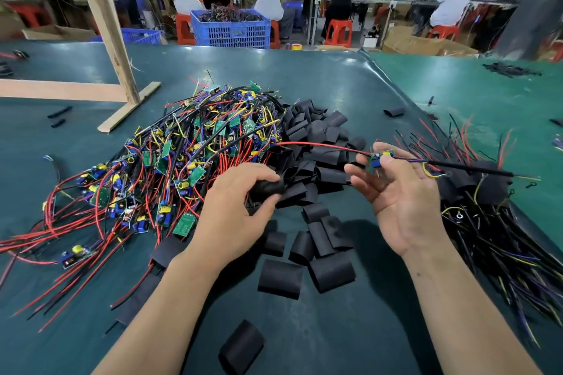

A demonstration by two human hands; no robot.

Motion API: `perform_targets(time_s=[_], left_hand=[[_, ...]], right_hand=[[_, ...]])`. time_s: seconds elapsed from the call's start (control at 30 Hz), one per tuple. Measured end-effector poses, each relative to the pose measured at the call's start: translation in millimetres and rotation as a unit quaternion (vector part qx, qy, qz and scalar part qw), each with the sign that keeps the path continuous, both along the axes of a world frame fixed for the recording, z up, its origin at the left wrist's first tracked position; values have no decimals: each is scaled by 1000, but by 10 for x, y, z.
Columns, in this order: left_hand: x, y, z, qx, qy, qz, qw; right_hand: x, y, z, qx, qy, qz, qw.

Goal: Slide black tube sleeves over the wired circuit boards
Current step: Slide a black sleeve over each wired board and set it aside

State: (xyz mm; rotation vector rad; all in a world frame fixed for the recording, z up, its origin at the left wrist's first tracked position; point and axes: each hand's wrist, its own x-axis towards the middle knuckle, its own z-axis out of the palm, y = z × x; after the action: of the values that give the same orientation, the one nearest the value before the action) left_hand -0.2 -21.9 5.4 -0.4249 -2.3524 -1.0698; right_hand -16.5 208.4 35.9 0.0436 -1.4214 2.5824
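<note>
Your board pile [182, 155] fills the centre-left of the surface [335, 82], with the sleeve heap [316, 143] just right of it and spilling toward the bottom centre. Finished units [493, 222] lie at the right edge. A wooden stand [118, 64] rises at upper left; a crate [231, 29] sits behind the surface, top centre.

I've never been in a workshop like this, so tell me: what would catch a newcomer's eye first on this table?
Probably the big tangle of wired circuit boards left of centre on the green table, red, yellow and black wires spilling everywhere. Beside it lies a heap of black tube sleeves, more scattered toward the near edge. In front, the right hand pinches one small board while the left hand grips a sleeve.
</note>
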Motion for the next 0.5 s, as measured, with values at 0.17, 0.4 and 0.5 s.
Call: perform_targets(time_s=[0.17, 0.4, 0.5], left_hand=[[4, 12, -3, 1, -5, -20, 1000], [6, 18, 3, 9, 30, -13, 999], [4, 8, 0, 10, 32, -21, 999]], right_hand=[[-7, -7, -4, 11, 4, -3, 1000], [-26, -18, -21, -8, 6, -15, 1000], [-31, 11, -25, -14, -2, -22, 1000]])
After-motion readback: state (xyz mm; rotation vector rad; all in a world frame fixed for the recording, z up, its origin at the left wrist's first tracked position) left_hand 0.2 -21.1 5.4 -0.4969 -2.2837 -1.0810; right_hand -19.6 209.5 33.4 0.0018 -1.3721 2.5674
